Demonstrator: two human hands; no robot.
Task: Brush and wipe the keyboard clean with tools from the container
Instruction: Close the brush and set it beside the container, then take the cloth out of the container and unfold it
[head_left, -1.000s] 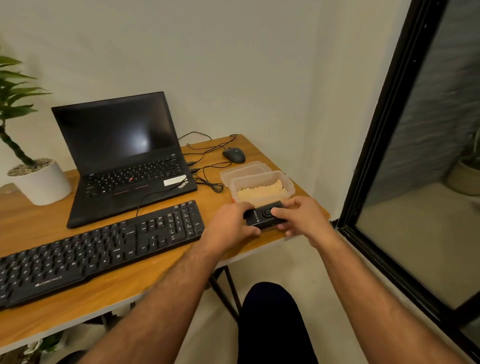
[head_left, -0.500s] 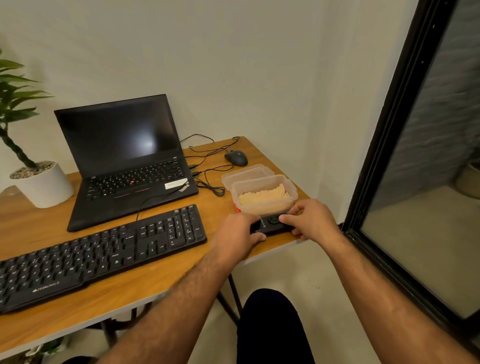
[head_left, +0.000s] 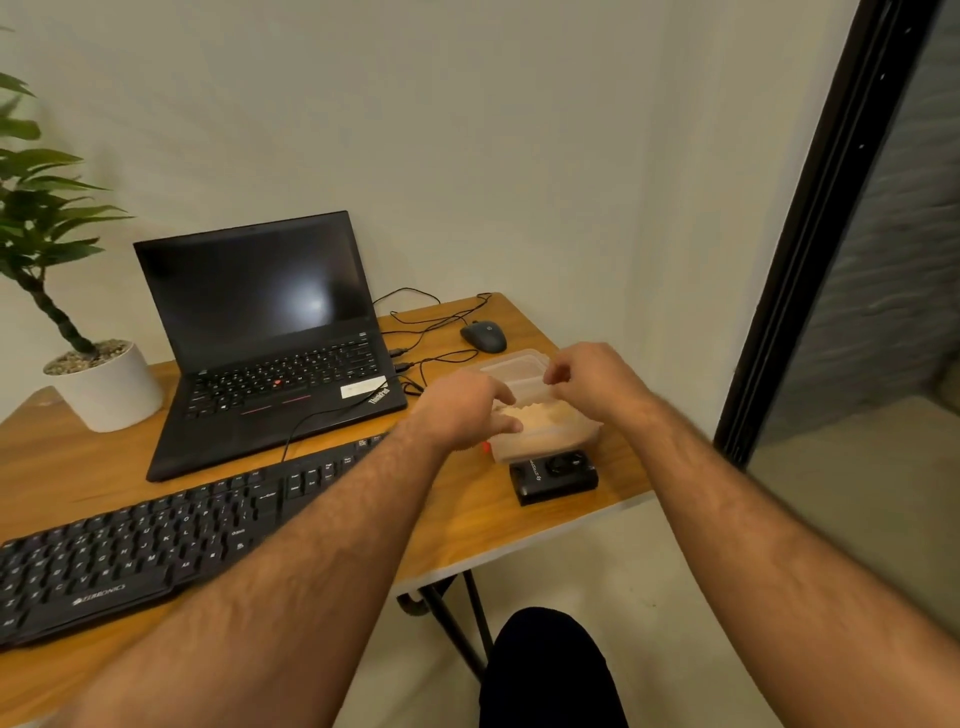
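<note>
Head view: both hands hover over the clear container (head_left: 545, 441) at the table's (head_left: 467, 525) 3 o'clock edge. The left hand (head_left: 462, 413) is loosely spread and empty; the right hand (head_left: 597, 382) pinches narrow, its hold unclear. The keyboard (head_left: 171, 540) lies at 8 o'clock, and a black box (head_left: 553, 475) sits just before the container.

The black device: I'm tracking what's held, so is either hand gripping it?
No, the black device lies alone on the desk near its edge.
</note>
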